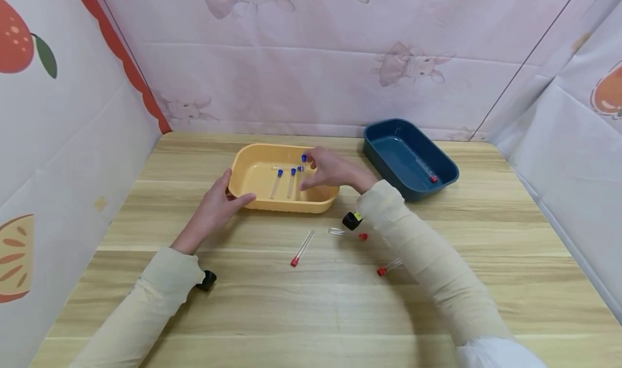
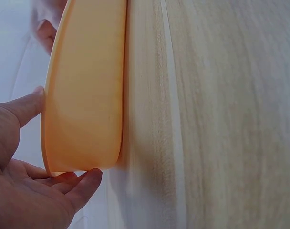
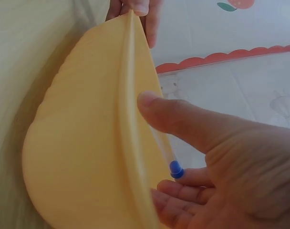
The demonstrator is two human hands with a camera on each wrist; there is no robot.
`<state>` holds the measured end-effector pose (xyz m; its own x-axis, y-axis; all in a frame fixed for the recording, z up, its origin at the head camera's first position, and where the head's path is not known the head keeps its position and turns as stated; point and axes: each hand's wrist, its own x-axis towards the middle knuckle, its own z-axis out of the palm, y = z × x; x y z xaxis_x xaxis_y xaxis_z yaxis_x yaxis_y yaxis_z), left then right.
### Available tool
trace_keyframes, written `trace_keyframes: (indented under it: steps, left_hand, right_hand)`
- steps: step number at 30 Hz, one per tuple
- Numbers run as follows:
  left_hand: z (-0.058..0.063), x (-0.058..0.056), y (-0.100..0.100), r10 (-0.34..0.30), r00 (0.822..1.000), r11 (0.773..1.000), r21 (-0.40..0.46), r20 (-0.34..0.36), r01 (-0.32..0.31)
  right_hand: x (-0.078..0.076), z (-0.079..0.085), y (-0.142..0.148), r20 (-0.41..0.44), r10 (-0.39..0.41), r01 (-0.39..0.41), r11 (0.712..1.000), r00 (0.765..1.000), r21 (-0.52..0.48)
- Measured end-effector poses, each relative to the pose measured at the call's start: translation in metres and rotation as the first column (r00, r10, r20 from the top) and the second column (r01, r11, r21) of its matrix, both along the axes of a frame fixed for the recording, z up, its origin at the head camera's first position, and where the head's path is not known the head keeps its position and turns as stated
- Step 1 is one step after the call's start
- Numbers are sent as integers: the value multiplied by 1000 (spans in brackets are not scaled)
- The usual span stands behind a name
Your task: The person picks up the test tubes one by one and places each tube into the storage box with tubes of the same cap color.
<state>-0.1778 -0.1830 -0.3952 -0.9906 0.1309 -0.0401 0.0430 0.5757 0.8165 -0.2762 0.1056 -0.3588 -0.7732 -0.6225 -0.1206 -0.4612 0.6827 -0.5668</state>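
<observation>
A yellow plastic tray (image 1: 272,205) stands on the table with several clear tubes with blue caps (image 1: 280,172) inside. My left hand (image 1: 216,203) grips its left end, thumb at the front rim and fingers against the end wall. Over the tray's right part is my right hand (image 1: 330,169), thumb and fingers spread apart. In the right wrist view, a blue-capped tube (image 3: 175,168) is close by the fingertips, its cap seeming to touch one finger; the thumb is clear of it. The tube's lower part is hidden behind the rim.
A dark blue tray (image 1: 410,187) at the back right holds a red-capped tube (image 1: 433,178). On the table in front lie more red-capped tubes, one in the middle (image 1: 302,249) and another (image 1: 382,271) partly under the right forearm. Fabric walls close off the back and sides.
</observation>
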Motion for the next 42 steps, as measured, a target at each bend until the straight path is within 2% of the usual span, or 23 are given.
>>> trace_keyframes:
  steps: [7,11,17,29,42]
  left_hand:
    - [0,0,1,-2,1000,1000,9,12,2]
    - [0,0,1,-5,1000,1000,13,6,5]
    - [0,1,1,3,1000,1000,11,10,-3]
    - [0,1,1,17,1000,1000,-2,20,-17]
    - [0,2,0,11,1000,1000,6,17,-11]
  right_hand:
    - [-2,-8,-5,-24,0,0,1000,1000,14]
    - [-3,-9,-9,-59,-1,5,998,998,65]
    - [-1,-13,-13,-56,-1,9,990,998,140]
    - [5,-17,-20,-94,3,25,955,996,295]
    - [7,-21,-24,-137,-24,72,929,990,362]
